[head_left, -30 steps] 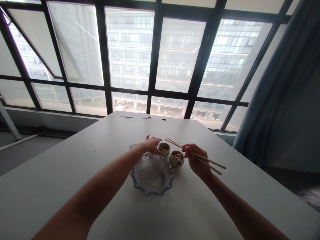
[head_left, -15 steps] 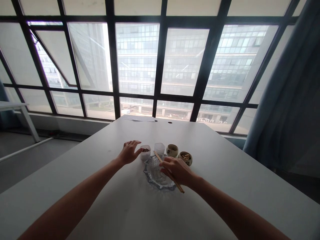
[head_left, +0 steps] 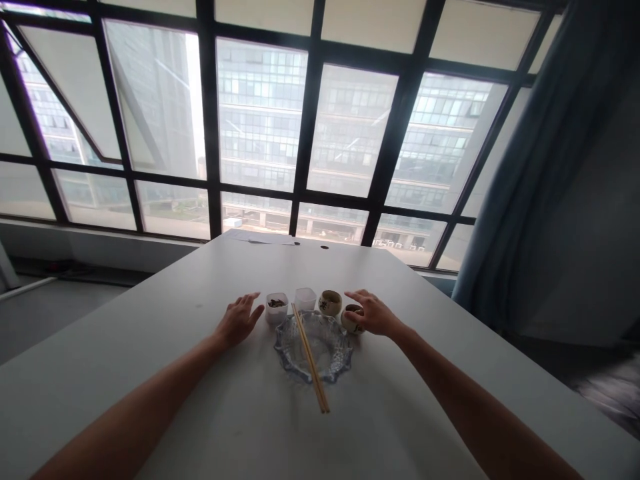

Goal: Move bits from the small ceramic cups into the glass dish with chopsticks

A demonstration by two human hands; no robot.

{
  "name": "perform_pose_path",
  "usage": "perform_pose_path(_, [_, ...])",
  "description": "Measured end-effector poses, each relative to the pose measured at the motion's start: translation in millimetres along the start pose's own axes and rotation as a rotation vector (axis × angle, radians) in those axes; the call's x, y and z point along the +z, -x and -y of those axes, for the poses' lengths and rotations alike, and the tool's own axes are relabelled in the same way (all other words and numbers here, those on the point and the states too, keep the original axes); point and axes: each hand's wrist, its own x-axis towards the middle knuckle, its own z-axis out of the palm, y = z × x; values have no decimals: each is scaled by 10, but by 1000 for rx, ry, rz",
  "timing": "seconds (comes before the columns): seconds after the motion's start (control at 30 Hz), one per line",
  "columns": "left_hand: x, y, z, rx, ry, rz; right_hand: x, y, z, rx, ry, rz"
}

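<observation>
A pair of wooden chopsticks (head_left: 311,363) lies across a scalloped clear glass bowl (head_left: 281,357), resting on its rim. Just left of a small translucent plastic cup (head_left: 277,313) with dark bits inside, my left hand (head_left: 239,320) is open, fingers spread, holding nothing. My right hand (head_left: 373,313) is open too, its fingers apart over a ceramic cup (head_left: 353,325) behind the bowl's right side. It partly hides that cup, and I cannot tell whether the fingers touch it. Between the outer cups stand a second plastic cup (head_left: 305,299) and another ceramic cup (head_left: 330,304) with a dark character.
Everything stands on a long white table (head_left: 215,413). White paper (head_left: 267,238) lies at its far end beside two dark round spots. A black-framed window wall (head_left: 213,133) rises behind, and a dark blue curtain (head_left: 525,173) hangs at the right.
My right hand has let go of the chopsticks, which now lie across the glass bowl, and has moved to the right ceramic cup. My left hand stays by the plastic cup. The view has shifted and tilted.
</observation>
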Motion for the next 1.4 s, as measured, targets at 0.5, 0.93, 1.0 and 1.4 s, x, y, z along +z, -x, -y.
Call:
perform_pose_path(0.5, [24, 4, 12, 23, -37, 76, -125, 55, -1482, 254, -117, 29])
perform_pose_path(0.93, [29, -13, 21, 5, -38, 91, -497, 230, -2523, 555, 36, -187])
perform_pose_path(1.0, [36, -15, 10, -4, -34, 91, -504, 130, -2419, 529, 32, -227])
perform_pose_path(1.4, [4, 3, -17, 10, -26, 96, 610, -830, -442, -193, -244, 139])
